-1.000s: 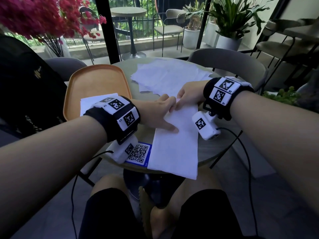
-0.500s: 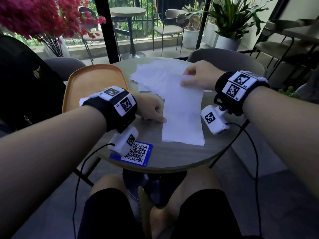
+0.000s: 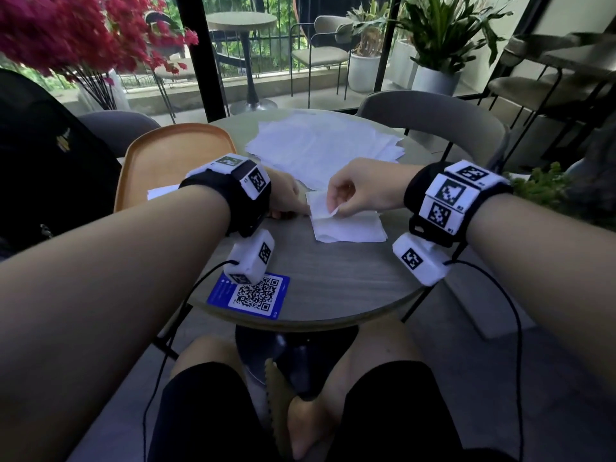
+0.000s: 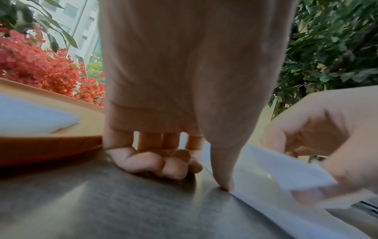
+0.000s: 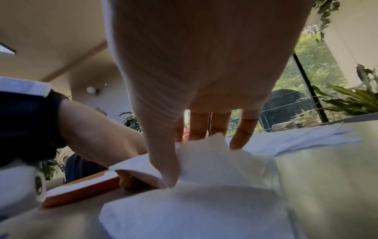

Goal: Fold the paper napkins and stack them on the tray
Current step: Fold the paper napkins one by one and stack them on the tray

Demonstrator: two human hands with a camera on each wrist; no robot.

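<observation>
Half a second ago the napkin point(image 3: 346, 225) lay as a long strip on the counter point(image 3: 333, 281), the right hand point(image 3: 360, 191) at its far end; now it is a short rectangle near the middle of the counter, with that hand drawing a flap across it toward nine o'clock. My reading is that the lengthwise fold is done and a crosswise fold is under way, so this napkin should soon be ready for the tray point(image 3: 173, 155), which sits at about ten o'clock from it and already carries a folded napkin point(image 4: 30, 116). The right hand pinches the lifted flap between thumb and fingers, its other fingers loosely bent. The left hand point(image 3: 286, 198) rests on the counter at nine o'clock of the napkin, fingers curled under and holding nothing, its thumb tip pressing down right at the napkin's near-left edge. The pile of unfolded napkins point(image 3: 320, 145) waits at twelve o'clock.
</observation>
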